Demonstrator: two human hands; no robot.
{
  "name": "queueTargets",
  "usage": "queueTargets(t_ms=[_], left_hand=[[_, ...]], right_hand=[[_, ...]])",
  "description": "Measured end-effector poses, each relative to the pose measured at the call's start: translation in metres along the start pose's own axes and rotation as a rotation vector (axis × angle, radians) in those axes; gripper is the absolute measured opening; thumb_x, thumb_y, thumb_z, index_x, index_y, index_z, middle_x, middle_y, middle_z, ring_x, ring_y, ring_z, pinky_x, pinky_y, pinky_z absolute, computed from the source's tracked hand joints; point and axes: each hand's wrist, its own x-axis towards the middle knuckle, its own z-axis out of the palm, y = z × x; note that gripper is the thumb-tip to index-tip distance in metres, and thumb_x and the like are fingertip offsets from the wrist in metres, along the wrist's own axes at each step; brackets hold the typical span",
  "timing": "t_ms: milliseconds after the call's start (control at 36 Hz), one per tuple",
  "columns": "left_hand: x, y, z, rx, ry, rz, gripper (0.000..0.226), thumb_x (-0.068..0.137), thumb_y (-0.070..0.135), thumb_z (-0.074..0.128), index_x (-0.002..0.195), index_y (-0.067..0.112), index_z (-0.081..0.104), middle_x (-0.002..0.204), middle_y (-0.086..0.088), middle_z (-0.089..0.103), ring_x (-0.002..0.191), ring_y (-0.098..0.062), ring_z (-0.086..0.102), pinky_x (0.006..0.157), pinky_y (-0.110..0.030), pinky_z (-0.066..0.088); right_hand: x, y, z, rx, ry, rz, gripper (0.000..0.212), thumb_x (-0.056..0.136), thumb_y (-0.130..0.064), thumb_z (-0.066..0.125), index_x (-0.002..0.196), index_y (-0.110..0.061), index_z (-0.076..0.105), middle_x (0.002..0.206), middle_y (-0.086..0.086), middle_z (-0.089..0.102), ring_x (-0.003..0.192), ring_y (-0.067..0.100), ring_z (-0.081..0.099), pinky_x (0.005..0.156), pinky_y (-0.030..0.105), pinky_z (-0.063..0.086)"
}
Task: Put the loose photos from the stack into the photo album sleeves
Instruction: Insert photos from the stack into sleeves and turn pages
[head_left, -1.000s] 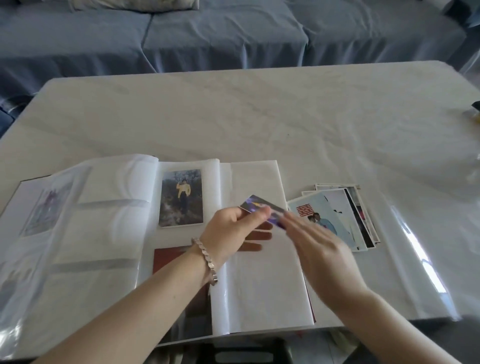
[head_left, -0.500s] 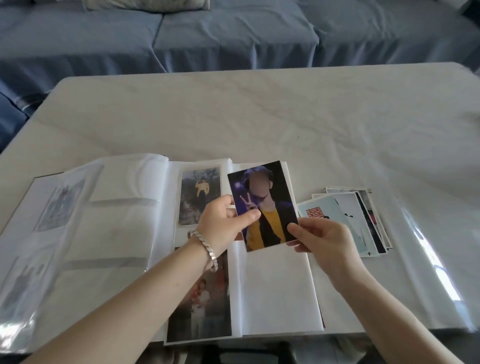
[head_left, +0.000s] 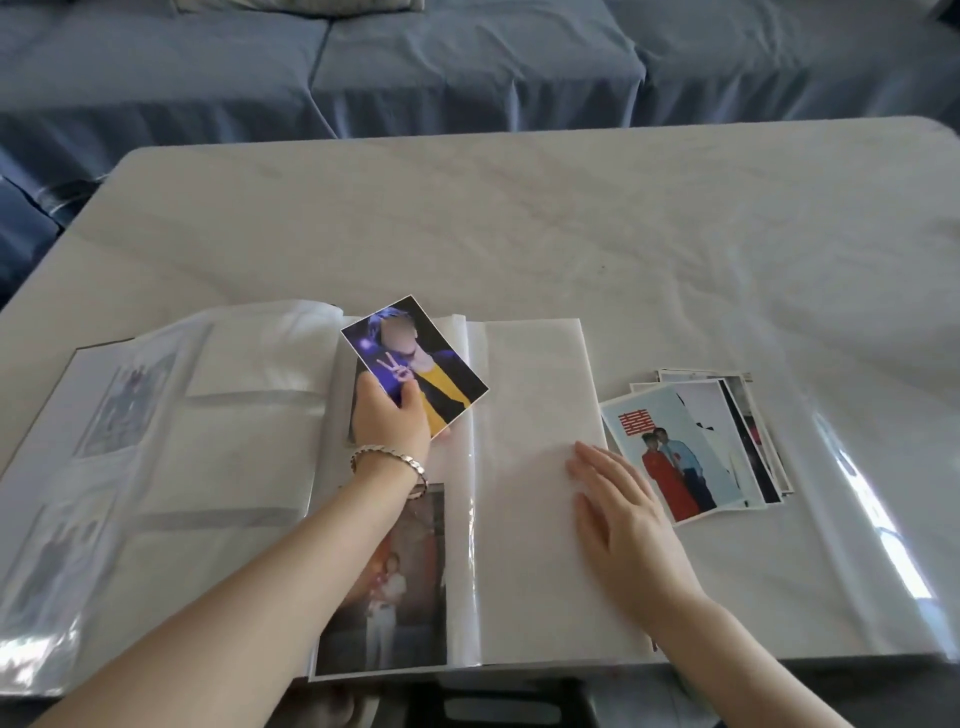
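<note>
Half a second ago both hands shared the photo; the right hand has since let go and now lies flat on the album, on its blank right-hand page. Its fingers are straight and spread and hold nothing, probably to pin the page down. The left hand alone carries the photo, its grip pinching the near-left corner between thumb and fingers. It has swung the photo leftward, tilted, over the far sleeve of the middle page, I judge to line it up with an opening. The loose stack lies fanned on the surface just right of the album, near the right hand.
</note>
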Motion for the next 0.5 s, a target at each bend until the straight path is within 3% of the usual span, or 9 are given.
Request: queueTargets(t_ms=[56, 139, 194, 250, 306, 417, 500], left_hand=[[0.0, 0.001, -0.001, 0.046, 0.019, 0.054, 0.014, 0.095, 0.014, 0.048, 0.093, 0.0, 0.046, 0.09, -0.014, 0.053, 0.082, -0.027, 0.051, 0.059, -0.019, 0.032], [-0.002, 0.004, -0.004, 0.065, 0.032, 0.111, 0.012, 0.095, 0.011, 0.047, 0.089, 0.003, 0.042, 0.077, -0.006, 0.045, 0.069, -0.021, 0.04, 0.049, -0.011, 0.032], [-0.003, 0.006, -0.005, 0.1, 0.029, 0.135, 0.014, 0.095, 0.012, 0.047, 0.087, 0.004, 0.04, 0.072, -0.003, 0.043, 0.065, -0.02, 0.04, 0.05, -0.017, 0.031], [-0.003, 0.007, -0.006, 0.108, 0.016, 0.146, 0.017, 0.095, 0.011, 0.047, 0.081, 0.006, 0.039, 0.067, 0.0, 0.041, 0.055, -0.009, 0.047, 0.046, -0.012, 0.034], [-0.002, 0.007, -0.005, 0.104, -0.012, 0.148, 0.018, 0.095, 0.012, 0.046, 0.08, 0.006, 0.038, 0.064, 0.003, 0.038, 0.053, -0.005, 0.048, 0.044, -0.006, 0.034], [0.005, 0.002, 0.002, 0.144, -0.097, 0.115, 0.011, 0.095, 0.014, 0.047, 0.09, 0.007, 0.04, 0.067, 0.005, 0.04, 0.065, -0.019, 0.04, 0.051, -0.024, 0.022], [0.006, 0.004, 0.006, 0.198, -0.229, 0.071, 0.014, 0.095, 0.017, 0.048, 0.098, 0.004, 0.047, 0.076, -0.002, 0.048, 0.072, -0.022, 0.048, 0.06, -0.026, 0.036]], right_hand=[[-0.001, 0.003, 0.001, 0.011, -0.003, -0.023, 0.034, 0.092, -0.01, 0.056, 0.125, -0.01, 0.058, 0.135, -0.015, 0.036, 0.13, 0.001, 0.026, 0.106, 0.007, 0.008], [0.0, 0.005, 0.003, 0.005, 0.009, -0.039, 0.034, 0.091, -0.009, 0.057, 0.124, -0.009, 0.059, 0.135, -0.013, 0.038, 0.131, 0.003, 0.026, 0.106, 0.007, 0.009], [0.0, 0.005, 0.004, -0.002, 0.044, -0.046, 0.033, 0.088, -0.004, 0.061, 0.12, -0.006, 0.061, 0.134, -0.003, 0.049, 0.129, 0.008, 0.032, 0.11, 0.021, 0.013], [0.0, 0.003, 0.005, -0.016, 0.087, -0.065, 0.032, 0.083, 0.002, 0.065, 0.115, -0.002, 0.064, 0.129, 0.007, 0.056, 0.126, 0.017, 0.039, 0.108, 0.039, 0.017], [0.0, 0.002, 0.006, -0.018, 0.102, -0.067, 0.032, 0.081, 0.004, 0.066, 0.113, 0.0, 0.065, 0.127, 0.01, 0.058, 0.124, 0.018, 0.042, 0.105, 0.043, 0.022], [-0.001, 0.002, 0.006, -0.017, 0.111, -0.07, 0.032, 0.082, 0.002, 0.065, 0.114, -0.001, 0.064, 0.127, 0.009, 0.058, 0.123, 0.016, 0.039, 0.104, 0.043, 0.023], [-0.001, 0.002, 0.007, -0.003, 0.096, -0.055, 0.032, 0.085, -0.002, 0.063, 0.117, -0.003, 0.063, 0.13, 0.007, 0.056, 0.126, 0.014, 0.037, 0.106, 0.04, 0.023]])
